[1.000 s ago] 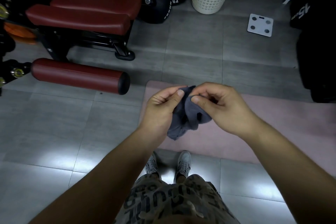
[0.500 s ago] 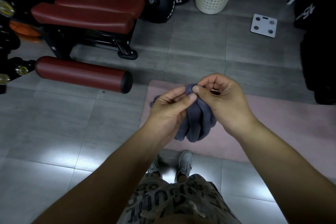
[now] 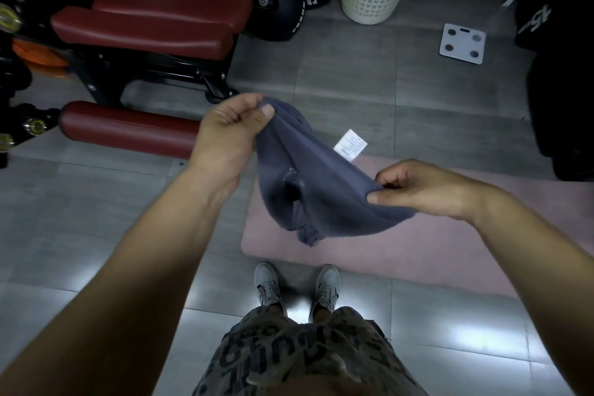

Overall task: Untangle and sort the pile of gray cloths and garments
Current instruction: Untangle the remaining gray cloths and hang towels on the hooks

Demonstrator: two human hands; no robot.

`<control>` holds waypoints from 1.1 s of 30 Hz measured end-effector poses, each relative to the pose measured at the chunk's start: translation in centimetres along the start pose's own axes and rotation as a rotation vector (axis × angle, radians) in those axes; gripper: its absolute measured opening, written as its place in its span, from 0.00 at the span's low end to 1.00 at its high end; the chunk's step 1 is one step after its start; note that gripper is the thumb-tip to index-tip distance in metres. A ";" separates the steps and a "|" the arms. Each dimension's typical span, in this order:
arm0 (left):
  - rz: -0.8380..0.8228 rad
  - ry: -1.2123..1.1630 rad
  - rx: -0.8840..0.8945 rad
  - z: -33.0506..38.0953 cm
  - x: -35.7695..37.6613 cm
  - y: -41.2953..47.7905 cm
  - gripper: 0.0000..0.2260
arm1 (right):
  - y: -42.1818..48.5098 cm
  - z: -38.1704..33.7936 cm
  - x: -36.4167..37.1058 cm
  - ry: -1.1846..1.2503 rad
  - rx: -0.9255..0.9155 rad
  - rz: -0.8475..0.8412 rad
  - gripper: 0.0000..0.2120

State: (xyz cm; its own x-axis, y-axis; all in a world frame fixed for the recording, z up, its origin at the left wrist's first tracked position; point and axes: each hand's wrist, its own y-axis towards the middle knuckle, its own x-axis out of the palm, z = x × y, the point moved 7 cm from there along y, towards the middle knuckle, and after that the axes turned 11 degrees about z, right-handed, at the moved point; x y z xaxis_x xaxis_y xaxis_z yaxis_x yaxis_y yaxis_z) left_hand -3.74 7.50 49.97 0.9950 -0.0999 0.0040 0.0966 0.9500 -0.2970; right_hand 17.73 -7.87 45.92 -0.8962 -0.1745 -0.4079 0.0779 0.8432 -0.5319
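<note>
The left hand [image 3: 229,135] pinches one corner of the dark gray terry cloth [image 3: 318,185] between thumb and curled fingers, and the right hand [image 3: 414,188] pinches the opposite edge in the same manner. The cloth hangs spread between both hands above the pale pink floor mat [image 3: 401,244], its white care label [image 3: 350,144] projecting from the far edge.

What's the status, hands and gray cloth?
Left hand pinches gray cloth corner; right hand pinches opposite edge. Cloth stretched above pink mat. Nothing obstructing.
</note>
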 end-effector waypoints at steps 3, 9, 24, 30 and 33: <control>0.007 0.074 0.007 0.1 -0.9 0.8 0.06 | -0.3 1.3 1.4 -0.015 0.026 -0.080 0.13; 0.093 0.037 -0.068 -0.7 -1.8 2.2 0.08 | 0.0 0.3 3.0 0.162 -0.032 0.041 0.16; 0.185 0.059 0.055 -0.1 -3.2 3.9 0.07 | 1.7 6.1 5.0 -0.559 0.130 -0.180 0.17; 0.337 0.007 0.047 -0.2 -5.9 5.1 0.07 | 1.1 9.6 2.6 -0.722 0.273 -0.213 0.16; 0.391 0.024 0.038 -0.8 -6.9 5.4 0.10 | 0.8 11.5 0.6 -0.872 0.328 -0.191 0.15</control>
State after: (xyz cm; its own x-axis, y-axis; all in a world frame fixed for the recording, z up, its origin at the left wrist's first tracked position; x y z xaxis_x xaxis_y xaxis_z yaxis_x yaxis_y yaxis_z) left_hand -10.08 13.05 47.60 0.9561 0.2652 -0.1244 -0.2881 0.9281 -0.2360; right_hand 22.21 -13.11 36.72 -0.2748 -0.7248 -0.6318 0.2012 0.5992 -0.7749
